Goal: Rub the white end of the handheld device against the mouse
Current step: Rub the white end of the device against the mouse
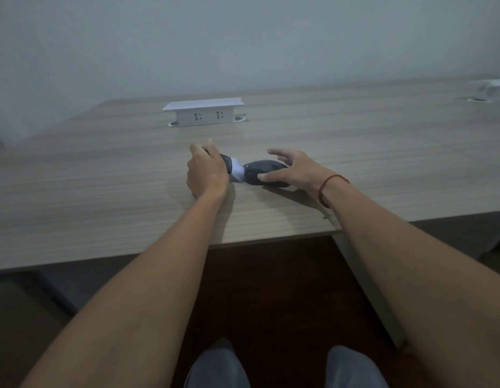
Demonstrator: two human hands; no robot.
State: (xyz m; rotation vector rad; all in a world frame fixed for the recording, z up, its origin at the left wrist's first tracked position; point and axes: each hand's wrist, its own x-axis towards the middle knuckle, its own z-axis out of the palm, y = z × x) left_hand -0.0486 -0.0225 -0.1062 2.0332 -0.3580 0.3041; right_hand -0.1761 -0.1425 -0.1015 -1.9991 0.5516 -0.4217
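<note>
A black computer mouse (264,170) lies on the wooden desk (103,191), near its middle. My right hand (295,169) rests on the mouse's right side, thumb along its near edge, fingers spread over the far side. My left hand (206,170) is closed around a dark handheld device (226,163), most of which the hand hides. The device's white end (237,172) points right and touches the left tip of the mouse.
A white socket box (204,112) with two outlets stands at the back of the desk beside round cable holes. Another white object (492,89) sits at the far right. The desk's front edge crosses the view above my knees (218,365).
</note>
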